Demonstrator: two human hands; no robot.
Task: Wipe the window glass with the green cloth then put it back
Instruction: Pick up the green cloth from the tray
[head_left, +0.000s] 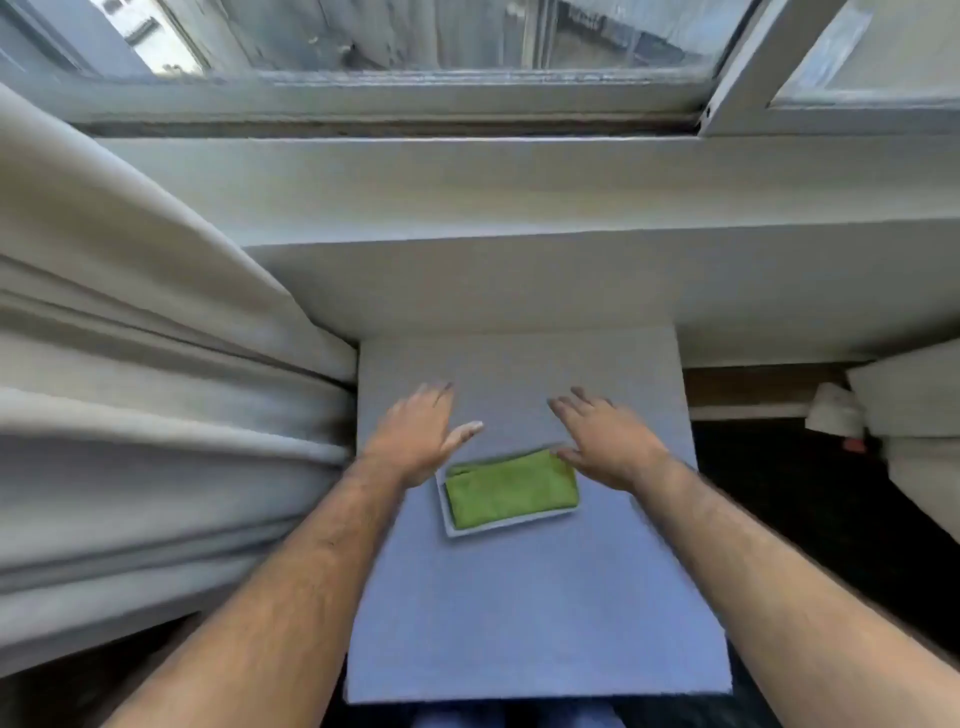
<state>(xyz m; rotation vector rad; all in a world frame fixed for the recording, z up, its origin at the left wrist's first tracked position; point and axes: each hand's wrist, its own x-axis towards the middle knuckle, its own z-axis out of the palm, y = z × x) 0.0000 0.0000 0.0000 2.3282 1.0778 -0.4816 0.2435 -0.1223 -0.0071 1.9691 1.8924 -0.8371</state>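
A folded green cloth (511, 488) lies in a shallow white tray (457, 529) on a small blue-grey table (519, 613). My left hand (415, 441) hovers just left of and beyond the cloth, fingers spread, holding nothing. My right hand (605, 436) is over the cloth's far right corner, fingers apart, its thumb close to or touching the cloth edge. The window glass (467, 31) is at the top of the view, above a white sill (519, 192).
A thick pale curtain (130, 389) hangs in folds against the table's left side. A window sash (831, 67) stands at the upper right. White bedding or cushions (904, 395) and a dark floor lie to the right.
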